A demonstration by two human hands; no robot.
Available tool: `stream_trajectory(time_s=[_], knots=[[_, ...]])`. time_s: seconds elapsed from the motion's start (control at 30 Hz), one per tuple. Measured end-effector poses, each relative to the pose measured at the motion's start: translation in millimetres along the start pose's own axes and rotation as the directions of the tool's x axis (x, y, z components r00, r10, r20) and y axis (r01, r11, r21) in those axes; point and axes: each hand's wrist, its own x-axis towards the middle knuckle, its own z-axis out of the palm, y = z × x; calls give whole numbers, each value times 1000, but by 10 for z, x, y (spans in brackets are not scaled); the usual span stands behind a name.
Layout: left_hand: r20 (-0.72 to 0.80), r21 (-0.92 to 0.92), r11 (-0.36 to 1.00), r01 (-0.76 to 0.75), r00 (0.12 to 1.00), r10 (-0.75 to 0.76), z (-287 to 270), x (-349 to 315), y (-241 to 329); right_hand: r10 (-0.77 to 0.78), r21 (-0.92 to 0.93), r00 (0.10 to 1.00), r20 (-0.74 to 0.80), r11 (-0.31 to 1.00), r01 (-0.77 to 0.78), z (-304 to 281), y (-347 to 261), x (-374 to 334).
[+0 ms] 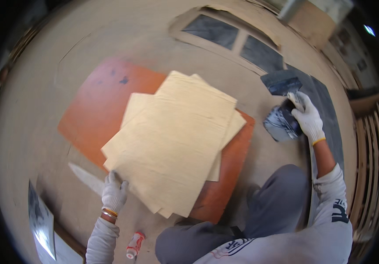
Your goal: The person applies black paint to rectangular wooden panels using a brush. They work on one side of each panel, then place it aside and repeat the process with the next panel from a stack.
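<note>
In my gloved right hand (305, 115) is the handle of a wide, flat, black-headed brush or spreader (282, 82); the blur hides which. It is held above a small pot (278, 125) smeared black and white. Before me lies a fanned stack of pale thin wood sheets (176, 141), resting on an orange-brown board (92, 119). My gloved left hand (114, 193) has its fingers extended at the stack's near left corner, apparently touching its edge. Beside that hand a whitish pointed strip (86, 178) lies on the floor.
A red and white bottle (135, 245) lies near my left knee. Dark sheets (42, 220) stand at the lower left. Beyond the stack is a board with dark panels (211, 31). A long dark sheet (326, 114) and wooden slats (374, 167) are on the right.
</note>
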Motion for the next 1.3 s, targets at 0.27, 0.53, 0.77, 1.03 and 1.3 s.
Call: stream_trajectory(time_s=[0.27,0.53,0.77,1.03,1.3], knots=[[63,85,873,480,872,-485,105,506,622,160,-596,945,284,802,43,-520,2048,514],[56,-211,839,502,863,-502,191,412,414,5,-459,699,715,757,464,846,2521,1382],[-10,-188,818,543,832,-555,538,282,1045,56,-480,718,694,780,402,1249,3078,1546],[-213,-45,765,642,742,-635,589,133,1127,-35,-464,774,632,783,414,671,2625,1368],[-294,-108,716,690,666,-686,681,92,1399,96,-468,663,742,782,411,604,2656,1303]])
